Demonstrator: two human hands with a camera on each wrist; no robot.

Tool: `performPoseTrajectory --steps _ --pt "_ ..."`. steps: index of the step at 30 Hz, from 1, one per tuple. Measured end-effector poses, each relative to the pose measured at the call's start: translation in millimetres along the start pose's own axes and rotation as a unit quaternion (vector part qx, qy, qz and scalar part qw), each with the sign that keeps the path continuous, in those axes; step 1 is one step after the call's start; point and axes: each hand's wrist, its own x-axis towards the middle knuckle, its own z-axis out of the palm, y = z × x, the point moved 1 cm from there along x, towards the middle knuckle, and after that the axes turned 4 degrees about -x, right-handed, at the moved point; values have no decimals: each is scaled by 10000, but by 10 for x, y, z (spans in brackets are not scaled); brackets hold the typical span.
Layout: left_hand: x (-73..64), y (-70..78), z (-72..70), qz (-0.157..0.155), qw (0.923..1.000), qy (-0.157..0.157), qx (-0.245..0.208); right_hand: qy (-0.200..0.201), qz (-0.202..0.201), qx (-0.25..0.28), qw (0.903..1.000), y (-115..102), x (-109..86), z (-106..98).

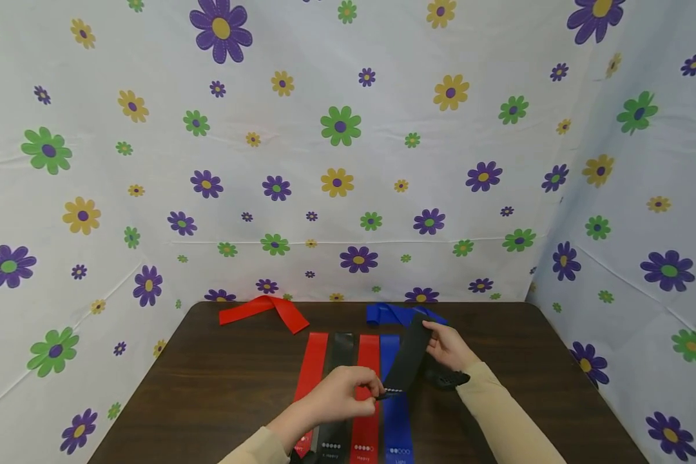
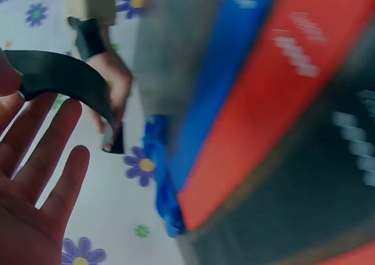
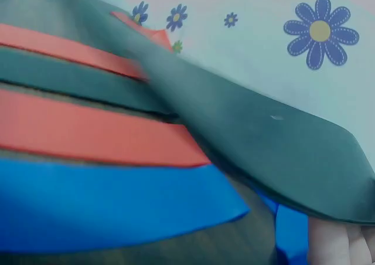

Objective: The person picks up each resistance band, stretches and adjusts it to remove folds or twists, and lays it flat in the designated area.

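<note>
Black band [image 1: 408, 354], one: hung raised over the table [image 1: 209, 380], right of the left hand [image 1: 342, 390], left of the right hand [image 1: 449, 345]; each pinched one end. Left wrist view displayed three extended left fingers, unseen from the head. Near: red strip [image 1: 312, 361], black strip [image 1: 332, 435], second red strip [image 1: 367, 428], blue strip [image 1: 397, 428]. Behind: loose red band [image 1: 263, 307], loose blue band [image 1: 391, 314].

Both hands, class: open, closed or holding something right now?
Left hand: holding one end of the lifted black band.
Right hand: holding the same band near its other end.
</note>
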Motion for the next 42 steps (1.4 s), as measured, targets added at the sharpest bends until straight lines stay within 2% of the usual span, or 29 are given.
performPoseTrajectory --steps 2,4,10,15,18,20,25,29,31,34,37,40,42 --pt "-114 -51 37 186 9988 -74 440 111 -45 -195 9997 45 -34 -44" --pt "-220 -101 68 238 9973 -99 693 177 -56 -465 9987 91 -77 -81" --pt "-468 -221 145 162 9970 -74 751 402 -130 -1302 9906 242 -158 -206" --pt "-572 -285 200 237 9946 -252 974 572 -97 -1494 9871 363 -162 -299" --pt "-598 -316 241 103 9920 -487 1156 503 -75 -1557 9865 425 -172 -336" --pt "-611 -335 274 -90 9908 -660 1174 473 -71 -1616 9857 459 -182 -357" --pt "-686 -389 345 -706 9911 -926 650 304 -126 -1849 9822 506 -205 -373" --pt "-757 -461 388 -990 9922 -746 -116 308 -211 -1918 9807 528 -208 -360" --pt "-786 -496 412 -1181 9893 -571 -632 437 -234 -1941 9797 538 -204 -355" --pt "-824 -534 447 -1552 9786 -322 -1311 653 -285 -1961 9780 546 -205 -339" --pt "-847 -556 465 -1967 9623 -111 -1873 698 -298 -1991 9770 543 -201 -328" --pt "-857 -574 461 -2211 9439 28 -2453 664 -265 -1979 9776 531 -197 -325" --pt "-859 -586 451 -2256 9344 65 -2754 632 -246 -1950 9784 523 -194 -325"
